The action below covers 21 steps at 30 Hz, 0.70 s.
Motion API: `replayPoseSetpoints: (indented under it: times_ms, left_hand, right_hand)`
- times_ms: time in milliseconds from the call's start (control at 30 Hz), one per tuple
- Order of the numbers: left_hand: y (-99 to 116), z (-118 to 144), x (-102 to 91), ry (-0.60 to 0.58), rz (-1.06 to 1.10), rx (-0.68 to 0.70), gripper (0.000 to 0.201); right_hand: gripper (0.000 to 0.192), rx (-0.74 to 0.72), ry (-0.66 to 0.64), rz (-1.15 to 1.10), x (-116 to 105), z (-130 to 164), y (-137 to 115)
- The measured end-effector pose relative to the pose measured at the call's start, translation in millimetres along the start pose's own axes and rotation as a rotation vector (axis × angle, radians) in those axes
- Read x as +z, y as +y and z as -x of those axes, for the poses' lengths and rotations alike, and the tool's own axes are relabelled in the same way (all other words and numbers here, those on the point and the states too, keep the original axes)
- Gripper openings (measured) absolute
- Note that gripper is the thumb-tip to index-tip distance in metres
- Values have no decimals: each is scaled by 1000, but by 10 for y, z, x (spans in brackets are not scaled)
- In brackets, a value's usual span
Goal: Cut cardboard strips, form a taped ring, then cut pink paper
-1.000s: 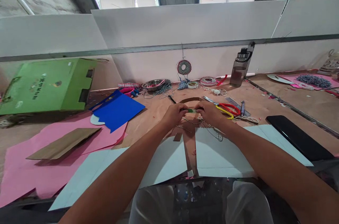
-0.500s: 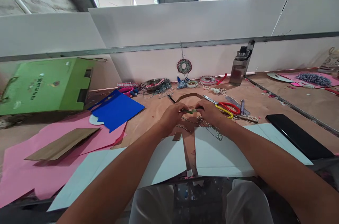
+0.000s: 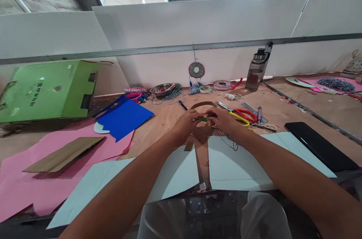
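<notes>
My left hand (image 3: 185, 123) and my right hand (image 3: 223, 119) meet at the middle of the table. Their fingertips pinch a small green piece (image 3: 203, 119) between them. A twisted black-and-white cord (image 3: 223, 136) hangs loose under my right hand and trails onto white paper (image 3: 240, 163). A brown cardboard ring (image 3: 204, 104) lies just beyond my fingers. A brown strip (image 3: 202, 160) runs from under my hands toward me.
Red-and-yellow scissors (image 3: 243, 115) lie right of my hands, a black phone (image 3: 321, 145) further right. Blue paper (image 3: 124, 117), pink paper (image 3: 51, 178) and a green box (image 3: 48, 90) are at left. A bottle (image 3: 256, 73), a metal bowl (image 3: 164, 89) and cord rolls line the back wall.
My hands have drawn slightly closer together over the green piece; the view has shifted a little. Nothing else moved.
</notes>
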<state>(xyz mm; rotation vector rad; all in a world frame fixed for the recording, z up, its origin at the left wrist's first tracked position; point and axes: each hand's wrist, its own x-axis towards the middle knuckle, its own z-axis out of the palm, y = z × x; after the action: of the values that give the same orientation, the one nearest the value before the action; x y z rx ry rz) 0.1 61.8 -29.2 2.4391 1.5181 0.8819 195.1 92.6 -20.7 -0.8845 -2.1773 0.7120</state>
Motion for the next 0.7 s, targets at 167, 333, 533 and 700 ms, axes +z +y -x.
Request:
replayPoseSetpoints:
  times_ms: [167,333,533,700]
  left_hand:
    - [-53,6,-57,14,-121,-26,27]
    - [-30,28,-133,-71,-173,183,14]
    - [12,16,-159,-119,-170,323,32]
    - [2,5,-135,-131,-158,339,32]
  right_hand:
    - [39,6,264,-86,-92,-34,60]
    - [38,278,395,-221,-219,-82,236]
    - [26,420,146,-500,-211,-84,253]
    - [29,383,224,-739,-210,-116,260]
